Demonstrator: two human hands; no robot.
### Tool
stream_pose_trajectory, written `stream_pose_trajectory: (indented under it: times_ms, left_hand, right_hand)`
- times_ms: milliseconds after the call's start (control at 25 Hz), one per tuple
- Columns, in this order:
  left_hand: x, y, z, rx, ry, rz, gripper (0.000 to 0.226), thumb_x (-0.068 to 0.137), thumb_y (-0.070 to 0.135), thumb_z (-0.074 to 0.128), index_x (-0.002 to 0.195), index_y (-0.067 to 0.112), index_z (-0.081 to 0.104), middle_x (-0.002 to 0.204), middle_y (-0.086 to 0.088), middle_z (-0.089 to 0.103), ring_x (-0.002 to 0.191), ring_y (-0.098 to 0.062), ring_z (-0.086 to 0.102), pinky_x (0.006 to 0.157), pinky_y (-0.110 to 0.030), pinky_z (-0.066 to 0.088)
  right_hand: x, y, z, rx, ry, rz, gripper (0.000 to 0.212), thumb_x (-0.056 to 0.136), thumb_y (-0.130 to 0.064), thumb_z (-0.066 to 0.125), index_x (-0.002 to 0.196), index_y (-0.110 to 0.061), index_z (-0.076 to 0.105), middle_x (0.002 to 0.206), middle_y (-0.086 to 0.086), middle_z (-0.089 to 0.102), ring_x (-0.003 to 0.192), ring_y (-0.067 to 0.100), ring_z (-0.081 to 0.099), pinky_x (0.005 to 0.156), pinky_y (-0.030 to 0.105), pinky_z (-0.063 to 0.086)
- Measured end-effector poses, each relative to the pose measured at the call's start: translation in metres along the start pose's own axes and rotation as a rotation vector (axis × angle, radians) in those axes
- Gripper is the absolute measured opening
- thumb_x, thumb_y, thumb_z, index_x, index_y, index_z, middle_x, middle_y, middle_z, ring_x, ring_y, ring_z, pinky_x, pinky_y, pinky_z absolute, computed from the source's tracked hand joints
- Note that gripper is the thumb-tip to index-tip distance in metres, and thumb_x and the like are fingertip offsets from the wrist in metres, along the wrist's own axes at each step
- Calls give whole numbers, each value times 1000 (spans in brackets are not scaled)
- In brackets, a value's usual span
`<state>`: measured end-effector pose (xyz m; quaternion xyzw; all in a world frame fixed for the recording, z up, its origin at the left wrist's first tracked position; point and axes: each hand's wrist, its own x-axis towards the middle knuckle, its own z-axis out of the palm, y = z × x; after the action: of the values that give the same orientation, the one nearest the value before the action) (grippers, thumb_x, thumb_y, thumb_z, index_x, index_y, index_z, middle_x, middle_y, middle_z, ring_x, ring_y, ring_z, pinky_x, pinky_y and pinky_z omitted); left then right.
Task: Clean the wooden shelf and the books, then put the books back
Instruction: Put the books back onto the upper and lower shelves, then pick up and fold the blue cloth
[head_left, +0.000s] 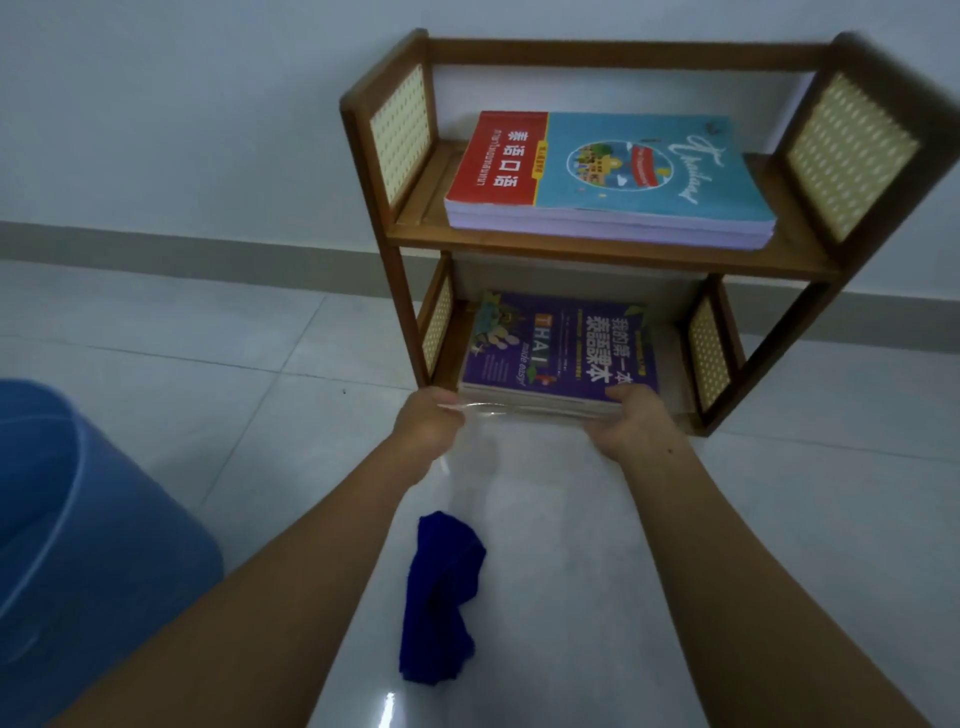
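Note:
A small wooden shelf with rattan side panels stands on the floor against the wall. A red and blue book lies flat on a stack on its upper board. On the lower board lies a purple book on top of a stack. My left hand grips the stack's front left corner. My right hand grips its front right corner, thumb on the purple cover. A dark blue cloth lies crumpled on the floor between my forearms.
A blue plastic bucket stands at the left, close to my left arm. The floor is glossy white tile, with a grey skirting board along the wall behind the shelf.

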<state>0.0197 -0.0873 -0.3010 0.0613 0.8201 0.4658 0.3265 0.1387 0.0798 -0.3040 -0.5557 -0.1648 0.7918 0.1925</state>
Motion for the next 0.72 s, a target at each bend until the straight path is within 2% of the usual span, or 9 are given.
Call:
stream_pose_trajectory:
  times_ms: [80,120,200,240,320,440,560,720]
  left_hand:
    - [-5,-26,-11,295,-13,106,22,95,7,51,113,12,61,119,-9,60,107,-24,57,94,-33,50]
    - [-10,-39,-17,411,-28,146,25,95,6,50,116,11,62,121,-8,60,109,-24,57,95,-32,49]
    - [-19,-65,-26,571,-84,193,30,96,2,47,122,9,60,127,-8,58,115,-23,56,96,-27,45]
    - [-22,-77,-30,615,-123,202,33,95,0,47,125,9,58,131,-8,57,118,-22,54,97,-24,42]
    - [-26,-94,-35,659,-205,205,39,94,-3,48,131,10,54,135,-8,53,122,-20,52,97,-20,40]
    - [-26,-106,-35,710,-256,228,40,92,1,55,131,11,54,134,-7,55,119,-20,53,95,-20,40]
    - [-24,-113,-31,757,-222,265,39,90,10,61,129,12,56,129,-7,58,115,-21,55,96,-23,42]
    - [-17,-125,-26,814,-130,248,41,83,23,72,121,20,59,121,-7,59,106,-21,58,92,-36,52]
  right_hand:
    - [-8,20,-5,-132,-21,-60,44,96,-8,42,140,-5,40,148,14,40,133,29,43,101,39,43]
    - [-13,34,-9,-217,-48,-88,42,96,-8,41,139,-4,41,146,15,42,130,30,46,97,40,44]
    - [-28,60,-13,-399,-70,-98,32,98,-8,42,128,-5,53,126,14,58,105,27,57,87,39,49]
    - [-32,73,-13,-520,-75,-113,28,97,-8,45,122,-6,59,116,13,63,93,24,57,79,37,50]
    - [-34,98,-13,-850,-91,-165,24,94,-6,52,113,-4,67,113,14,65,85,22,53,68,32,50]
    - [-35,130,-17,-1278,-153,-239,26,90,-13,59,110,3,67,115,16,66,86,22,56,79,34,52]
    - [-27,151,-25,-1403,-208,-354,29,86,-22,68,103,1,70,106,15,70,95,26,65,89,37,54]
    - [-21,171,-34,-1476,-218,-478,29,84,-23,71,110,-14,63,104,0,62,90,14,59,74,23,50]
